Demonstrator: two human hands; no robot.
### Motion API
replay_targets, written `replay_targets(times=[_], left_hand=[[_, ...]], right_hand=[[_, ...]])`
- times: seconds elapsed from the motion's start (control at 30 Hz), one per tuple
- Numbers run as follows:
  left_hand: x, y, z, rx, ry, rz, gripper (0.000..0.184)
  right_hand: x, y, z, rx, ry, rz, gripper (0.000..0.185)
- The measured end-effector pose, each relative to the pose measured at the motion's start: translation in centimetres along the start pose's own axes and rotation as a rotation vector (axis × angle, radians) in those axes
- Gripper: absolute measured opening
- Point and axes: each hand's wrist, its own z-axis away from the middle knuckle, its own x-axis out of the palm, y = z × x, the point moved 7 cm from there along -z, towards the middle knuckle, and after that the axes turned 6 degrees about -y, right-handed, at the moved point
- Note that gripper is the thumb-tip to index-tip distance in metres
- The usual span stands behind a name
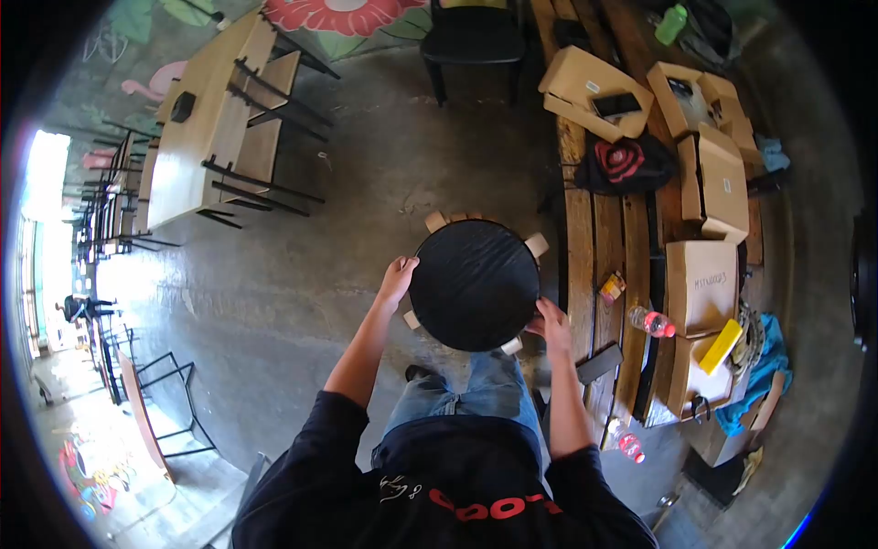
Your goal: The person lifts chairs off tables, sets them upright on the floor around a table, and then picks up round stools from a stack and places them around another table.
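Note:
A round black disc [476, 285] with a streaked top is in front of my legs, in the middle of the head view. Light wooden pieces [537, 244] stick out past its rim on several sides; whether they are joined to it is hidden. My left hand [400, 278] grips the disc's left rim, thumb on the upper side. At the lower right rim, my right hand [551, 324] is closed on the edge, some of its fingers out of sight below.
A slatted wooden bench [604, 238] on the right bears cardboard boxes [702, 285], a black cap [626, 163], a phone [617, 104] and a plastic bottle [651, 320]. A black chair [473, 46] stands ahead. On the left are a wooden table [197, 137] and chairs.

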Motion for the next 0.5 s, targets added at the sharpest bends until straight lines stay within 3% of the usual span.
replay_targets(times=[0.1, 0.13, 0.23, 0.3, 0.4, 0.5], left_hand=[[-2.3, 6.1, 7.0, 0.276, 0.05, 0.125, 0.026], [-3.5, 8.0, 10.2, 0.262, 0.062, 0.032, 0.026], [-7.3, 10.8, 18.9, 0.428, 0.066, 0.269, 0.027], [-9.9, 9.1, 23.8, 0.407, 0.049, 0.496, 0.028], [-13.1, 5.8, 31.1, 0.402, 0.135, 0.798, 0.03], [-16.6, 1.1, 38.4, 0.447, 0.293, 1.015, 0.03]], right_hand=[[2.5, -6.0, 6.5, -0.119, -0.126, -0.044, 0.048], [3.4, -7.6, 8.1, -0.18, -0.207, -0.041, 0.051], [6.1, -11.3, 12.9, -0.366, -0.291, -0.001, 0.058], [9.4, -14.0, 16.4, -0.444, -0.354, 0.055, 0.072], [17.5, -16.1, 22.2, -0.691, -0.589, 0.077, 0.072], [24.6, -15.1, 27.6, -0.797, -0.792, 0.139, 0.071]])
